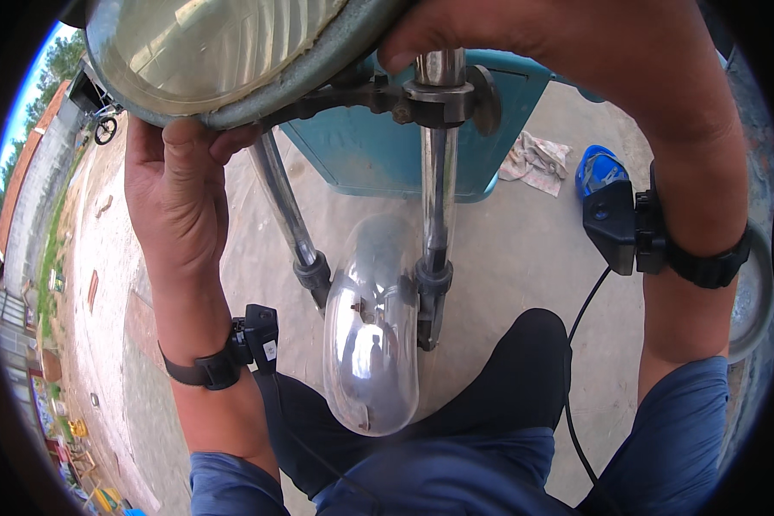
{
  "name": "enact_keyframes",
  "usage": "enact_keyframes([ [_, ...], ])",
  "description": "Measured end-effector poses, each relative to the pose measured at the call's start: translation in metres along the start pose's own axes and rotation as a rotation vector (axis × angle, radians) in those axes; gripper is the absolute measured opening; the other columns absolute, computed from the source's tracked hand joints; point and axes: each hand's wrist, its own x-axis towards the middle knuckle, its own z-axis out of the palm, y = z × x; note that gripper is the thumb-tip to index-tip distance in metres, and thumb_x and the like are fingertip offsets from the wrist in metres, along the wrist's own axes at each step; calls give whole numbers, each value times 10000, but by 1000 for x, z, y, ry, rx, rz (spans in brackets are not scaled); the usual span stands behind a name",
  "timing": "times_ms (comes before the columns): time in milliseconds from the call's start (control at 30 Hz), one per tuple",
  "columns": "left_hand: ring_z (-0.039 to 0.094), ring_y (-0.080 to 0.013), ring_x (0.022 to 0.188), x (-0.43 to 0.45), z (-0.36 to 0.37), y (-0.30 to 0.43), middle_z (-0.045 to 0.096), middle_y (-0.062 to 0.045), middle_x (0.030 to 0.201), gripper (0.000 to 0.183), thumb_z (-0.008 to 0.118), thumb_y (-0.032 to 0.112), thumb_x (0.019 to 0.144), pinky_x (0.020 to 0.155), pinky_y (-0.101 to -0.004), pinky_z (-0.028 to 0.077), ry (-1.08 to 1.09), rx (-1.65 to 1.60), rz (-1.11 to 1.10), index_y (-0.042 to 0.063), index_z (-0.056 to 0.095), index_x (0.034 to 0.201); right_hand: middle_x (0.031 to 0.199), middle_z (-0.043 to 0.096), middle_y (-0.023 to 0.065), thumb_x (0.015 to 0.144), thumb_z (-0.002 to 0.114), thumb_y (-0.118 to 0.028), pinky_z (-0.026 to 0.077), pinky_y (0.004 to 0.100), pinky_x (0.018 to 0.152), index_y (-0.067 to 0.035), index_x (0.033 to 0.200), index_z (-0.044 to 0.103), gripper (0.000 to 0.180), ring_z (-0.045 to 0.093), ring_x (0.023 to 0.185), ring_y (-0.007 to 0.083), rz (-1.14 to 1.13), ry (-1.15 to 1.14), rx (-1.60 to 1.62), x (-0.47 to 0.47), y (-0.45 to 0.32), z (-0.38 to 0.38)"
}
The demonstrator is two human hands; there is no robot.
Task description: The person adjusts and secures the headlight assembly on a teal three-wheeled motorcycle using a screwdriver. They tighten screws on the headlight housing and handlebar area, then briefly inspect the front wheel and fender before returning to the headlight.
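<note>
A round motorcycle headlight with ribbed, yellowed glass and a worn grey-blue rim fills the upper left. My left hand grips its lower rim, thumb in front and other fingers partly hidden behind. From the upper right, my right hand reaches over to the headlight's right side; one fingertip shows beside the rim, and the rest runs past the top edge. Just below this hand stands a chrome fork tube held in a dark metal clamp. A shiny chrome front mudguard sits lower, between the fork legs.
Behind the fork is a teal panel. A crumpled cloth and a blue shoe are on the concrete floor. Cables hang from both wrist devices, the right cable beside my knee. A metal basin stands far right.
</note>
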Motion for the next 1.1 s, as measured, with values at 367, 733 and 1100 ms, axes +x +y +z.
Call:
enact_keyframes([
  [367, 587, -199, 1179, 12, 34, 23, 598, -112, 1299, 509, 419, 423, 1094, 1006, -365, 470, 328, 271, 20, 23, 466, 1406, 1124, 662, 137, 713, 887, -187, 559, 349, 780, -37, 1256, 631, 618, 672, 958, 270, 14, 362, -213, -29, 17, -17],
  [733, 548, -211, 1210, 35, 38, 41, 590, -141, 1307, 572, 401, 437, 1099, 1047, -318, 403, 522, 763, 104, -43, 504, 1392, 1173, 633, 109, 713, 910, -193, 539, 293, 725, -37, 1286, 600, 670, 652, 963, 206, 411, 617, 49, -39, -49, -6],
  [1100, 377, -341, 1435, 17, 69, 51, 324, -248, 1570, 1063, 804, 440, 861, 1188, -418, 285, 284, 891, 192, -76, 194, 1562, 1234, 625, 125, 816, 865, -193, 576, 275, 794, 28, 1312, 554, 626, 653, 1048, 175, 1103, 724, 1041, -27, -94, 17],
])
